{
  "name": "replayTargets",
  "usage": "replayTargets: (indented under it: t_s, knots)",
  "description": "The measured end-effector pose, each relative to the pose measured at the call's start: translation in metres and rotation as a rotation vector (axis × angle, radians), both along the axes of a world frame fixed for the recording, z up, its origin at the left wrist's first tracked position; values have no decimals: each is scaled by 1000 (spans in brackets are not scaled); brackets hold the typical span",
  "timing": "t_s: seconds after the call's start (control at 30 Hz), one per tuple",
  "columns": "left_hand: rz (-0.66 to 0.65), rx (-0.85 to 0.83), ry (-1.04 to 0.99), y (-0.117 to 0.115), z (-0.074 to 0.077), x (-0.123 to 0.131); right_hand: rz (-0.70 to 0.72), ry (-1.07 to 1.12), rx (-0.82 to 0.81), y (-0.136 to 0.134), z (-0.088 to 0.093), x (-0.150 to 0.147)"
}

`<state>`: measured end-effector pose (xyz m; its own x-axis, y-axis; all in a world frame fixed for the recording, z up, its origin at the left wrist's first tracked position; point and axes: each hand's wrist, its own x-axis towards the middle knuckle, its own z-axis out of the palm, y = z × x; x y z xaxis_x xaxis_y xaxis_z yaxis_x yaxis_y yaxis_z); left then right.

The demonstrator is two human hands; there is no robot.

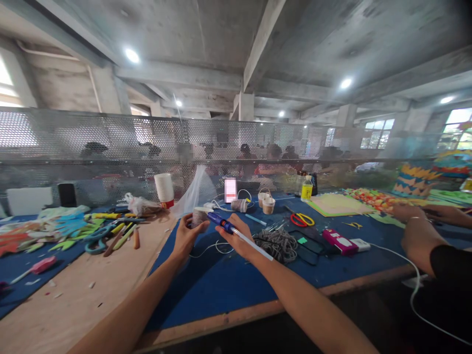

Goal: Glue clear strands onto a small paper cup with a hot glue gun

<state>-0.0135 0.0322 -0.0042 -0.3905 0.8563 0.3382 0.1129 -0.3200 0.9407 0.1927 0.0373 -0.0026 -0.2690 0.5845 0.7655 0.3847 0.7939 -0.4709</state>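
Note:
My left hand (186,235) is wrapped around a small cup (199,220) that looks covered in grey yarn. Closed around a blue hot glue gun (220,221), my right hand (238,235) points its nozzle left at the cup. A clear glue stick (256,246) juts from the back of the gun over my right wrist. Beside that wrist lies a loose heap of grey yarn (278,247). Just beyond my hands, another grey-brown cup (239,205) lies on its side, near a small cup with a handle (268,205).
Scissors (302,220), a magenta box (339,242) and a yellow-labelled bottle (306,189) lie or stand right on the blue mat (206,300). Left are tools (121,236) and stacked paper cups (164,189). A phone (230,190) stands ahead. A co-worker's hands (416,231) are at far right.

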Motion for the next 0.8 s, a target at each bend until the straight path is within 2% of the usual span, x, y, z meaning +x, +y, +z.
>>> replayTargets:
  t_s: [0.5,0.8]
  knots:
    - [14,8,3,-8,7,3,-16,-5,32,2,-2,0]
    - [9,-1,-20,-3,4,1,-25,8,29,3,-3,0]
